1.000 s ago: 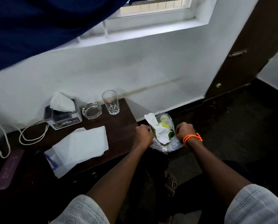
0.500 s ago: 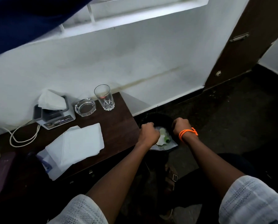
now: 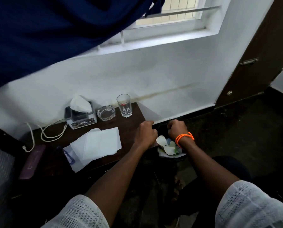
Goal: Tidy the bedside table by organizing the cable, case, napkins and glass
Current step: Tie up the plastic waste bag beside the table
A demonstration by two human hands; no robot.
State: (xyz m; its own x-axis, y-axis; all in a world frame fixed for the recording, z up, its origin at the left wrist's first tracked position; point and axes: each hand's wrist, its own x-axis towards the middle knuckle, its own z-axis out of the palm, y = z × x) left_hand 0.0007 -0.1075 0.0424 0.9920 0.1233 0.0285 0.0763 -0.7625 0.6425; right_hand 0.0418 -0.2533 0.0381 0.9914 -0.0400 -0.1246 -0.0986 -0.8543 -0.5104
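While both my hands hang over the bin beside the desk, the other things lie on the dark desk top. At nine o'clock, near the left end, lies the purple case, flat and long. Just above it, at ten o'clock, the white cable makes loose loops on the desk, and its plug hangs near the case. Behind it stands a grey box with one white tissue sticking up from it. The napkins lie flat in a pile in the middle of the desk, partly over a plastic sleeve. At twelve o'clock, near the wall, a glass ashtray stands just beside the upright glass. My left hand is at the right edge of the desk; its grip is curled tight, but on what I cannot tell. My right hand, with an orange band on the wrist, is a fist too, over the bin full of crumpled paper, at three o'clock from the desk.
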